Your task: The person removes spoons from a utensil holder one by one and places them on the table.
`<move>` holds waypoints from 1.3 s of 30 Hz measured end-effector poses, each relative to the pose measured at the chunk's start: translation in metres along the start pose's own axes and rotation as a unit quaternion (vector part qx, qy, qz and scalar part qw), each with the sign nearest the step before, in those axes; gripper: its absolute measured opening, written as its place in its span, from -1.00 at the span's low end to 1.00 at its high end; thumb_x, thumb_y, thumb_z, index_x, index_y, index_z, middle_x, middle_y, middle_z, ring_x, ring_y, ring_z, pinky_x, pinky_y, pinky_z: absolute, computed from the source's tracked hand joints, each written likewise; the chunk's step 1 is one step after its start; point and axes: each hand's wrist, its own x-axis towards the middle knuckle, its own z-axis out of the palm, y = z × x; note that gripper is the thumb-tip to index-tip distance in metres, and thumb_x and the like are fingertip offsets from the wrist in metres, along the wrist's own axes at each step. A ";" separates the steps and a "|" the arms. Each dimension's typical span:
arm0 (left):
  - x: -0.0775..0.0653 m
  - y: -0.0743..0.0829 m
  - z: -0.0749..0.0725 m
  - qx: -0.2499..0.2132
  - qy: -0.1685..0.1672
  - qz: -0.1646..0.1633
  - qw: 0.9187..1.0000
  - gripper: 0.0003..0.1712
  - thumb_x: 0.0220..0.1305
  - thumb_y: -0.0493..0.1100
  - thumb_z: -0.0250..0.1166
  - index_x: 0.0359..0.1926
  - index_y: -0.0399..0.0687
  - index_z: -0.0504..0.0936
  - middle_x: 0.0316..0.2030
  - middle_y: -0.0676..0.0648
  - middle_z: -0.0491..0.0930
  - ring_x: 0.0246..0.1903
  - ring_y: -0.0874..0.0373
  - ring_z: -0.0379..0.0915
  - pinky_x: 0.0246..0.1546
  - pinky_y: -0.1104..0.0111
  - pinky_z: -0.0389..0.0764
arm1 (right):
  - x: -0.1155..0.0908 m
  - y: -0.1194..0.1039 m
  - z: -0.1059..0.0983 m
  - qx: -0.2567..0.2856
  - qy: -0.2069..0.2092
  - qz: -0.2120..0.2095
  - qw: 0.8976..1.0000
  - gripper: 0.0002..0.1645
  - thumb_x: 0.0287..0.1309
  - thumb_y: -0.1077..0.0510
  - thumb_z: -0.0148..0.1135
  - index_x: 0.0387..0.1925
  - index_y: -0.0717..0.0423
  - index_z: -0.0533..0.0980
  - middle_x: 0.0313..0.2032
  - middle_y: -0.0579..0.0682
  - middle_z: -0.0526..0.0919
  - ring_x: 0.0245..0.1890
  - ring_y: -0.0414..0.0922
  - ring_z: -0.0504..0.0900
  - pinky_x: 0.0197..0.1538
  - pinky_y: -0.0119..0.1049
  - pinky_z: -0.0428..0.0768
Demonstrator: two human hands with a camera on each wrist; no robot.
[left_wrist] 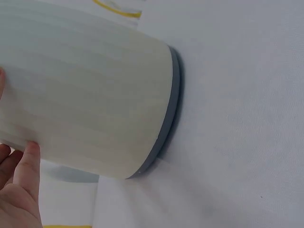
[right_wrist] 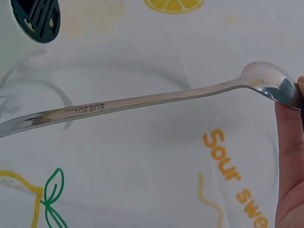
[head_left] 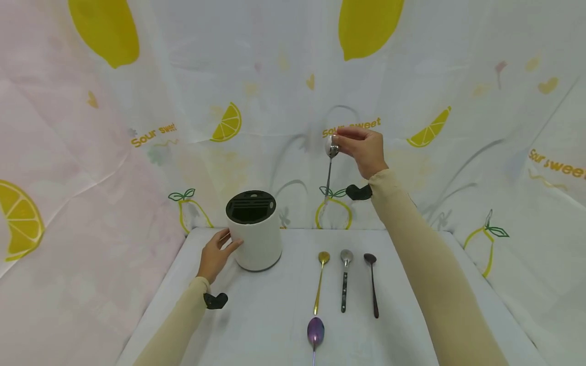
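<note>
High above the table, my right hand (head_left: 363, 147) pinches a long-handled silver spoon (right_wrist: 156, 99) by its bowl, and the handle hangs down. Stamped letters show on that handle in the right wrist view. My left hand (head_left: 215, 256) rests against the left side of a white utensil holder (head_left: 258, 244), its thumb and fingers fairly straight on the wall. The holder stands upright, with a black slotted lid (head_left: 251, 207) on top. In the left wrist view the holder's wall and grey base rim (left_wrist: 172, 114) fill much of the frame, and part of my left hand is cut off.
On the white table (head_left: 265, 315) lie a gold spoon (head_left: 320, 282), a silver spoon with a dark dotted handle (head_left: 345, 279) and a dark spoon (head_left: 373, 284), side by side. Nearer is a purple spoon (head_left: 315, 333). A lemon-print curtain (head_left: 284, 76) surrounds the table's back and sides.
</note>
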 end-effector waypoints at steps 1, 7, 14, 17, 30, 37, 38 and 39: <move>0.000 0.000 0.000 0.001 -0.001 0.001 1.000 0.06 0.01 0.42 0.36 0.44 0.07 0.24 0.40 -0.05 0.27 0.39 0.00 0.14 0.30 0.01 0.34 | 0.000 0.001 -0.006 -0.002 0.008 0.003 1.000 -0.67 -0.06 0.47 0.44 -0.16 0.45 0.62 -0.30 0.15 0.72 -0.30 -0.04 0.74 -0.08 -0.16 0.70; 0.000 -0.002 0.000 0.000 -0.002 0.002 1.000 0.08 -0.01 0.44 0.36 0.44 0.06 0.24 0.40 -0.06 0.26 0.39 -0.01 0.14 0.30 -0.01 0.33 | -0.004 0.005 -0.037 -0.020 0.044 0.022 0.999 -0.59 -0.04 0.48 0.43 -0.09 0.54 0.56 -0.33 0.13 0.72 -0.33 -0.04 0.74 -0.11 -0.20 0.70; 0.000 -0.001 0.000 0.001 0.001 0.004 1.000 0.08 -0.01 0.44 0.36 0.44 0.06 0.24 0.40 -0.05 0.26 0.39 -0.01 0.15 0.30 -0.01 0.33 | -0.013 0.016 -0.072 -0.051 0.071 0.054 0.995 -0.58 -0.02 0.48 0.41 -0.08 0.58 0.54 -0.39 0.09 0.74 -0.35 -0.06 0.75 -0.09 -0.20 0.69; 0.000 -0.001 0.001 0.001 0.002 0.007 1.000 0.07 0.01 0.42 0.36 0.44 0.06 0.24 0.40 -0.05 0.26 0.39 -0.01 0.15 0.30 0.00 0.34 | -0.016 0.024 -0.089 -0.061 0.082 0.071 0.992 -0.56 -0.02 0.47 0.41 -0.06 0.60 0.53 -0.40 0.06 0.74 -0.37 -0.09 0.75 -0.11 -0.23 0.69; -0.001 0.000 -0.002 0.006 0.011 0.006 1.000 0.05 0.03 0.41 0.35 0.44 0.04 0.25 0.39 -0.08 0.27 0.39 -0.02 0.15 0.30 0.00 0.34 | -0.040 0.055 -0.145 -0.108 0.108 0.152 0.976 -0.56 -0.01 0.44 0.42 -0.05 0.56 0.54 -0.44 -0.01 0.73 -0.40 -0.16 0.75 -0.15 -0.32 0.69; -0.002 -0.001 -0.001 0.008 0.004 0.008 1.000 0.03 0.06 0.38 0.34 0.43 0.00 0.25 0.39 -0.11 0.27 0.39 -0.03 0.16 0.31 0.00 0.33 | -0.060 0.073 -0.166 -0.191 0.111 0.200 0.955 -0.49 0.08 0.40 0.37 0.06 0.57 0.47 -0.47 -0.08 0.72 -0.40 -0.21 0.74 -0.16 -0.35 0.69; -0.002 -0.001 0.000 0.007 0.003 0.006 1.000 0.03 0.06 0.38 0.35 0.43 0.00 0.25 0.39 -0.10 0.27 0.39 -0.03 0.16 0.31 0.01 0.33 | -0.063 0.075 -0.169 -0.195 0.112 0.203 0.953 -0.49 0.09 0.41 0.36 0.07 0.58 0.46 -0.48 -0.11 0.72 -0.41 -0.22 0.74 -0.15 -0.35 0.69; -0.003 -0.001 0.000 0.007 0.001 0.005 1.000 0.02 0.07 0.37 0.35 0.43 0.00 0.25 0.40 -0.11 0.27 0.39 -0.03 0.16 0.31 0.01 0.33 | -0.065 0.077 -0.172 -0.195 0.113 0.206 0.952 -0.49 0.08 0.42 0.36 0.06 0.59 0.46 -0.50 -0.12 0.71 -0.42 -0.23 0.73 -0.16 -0.36 0.69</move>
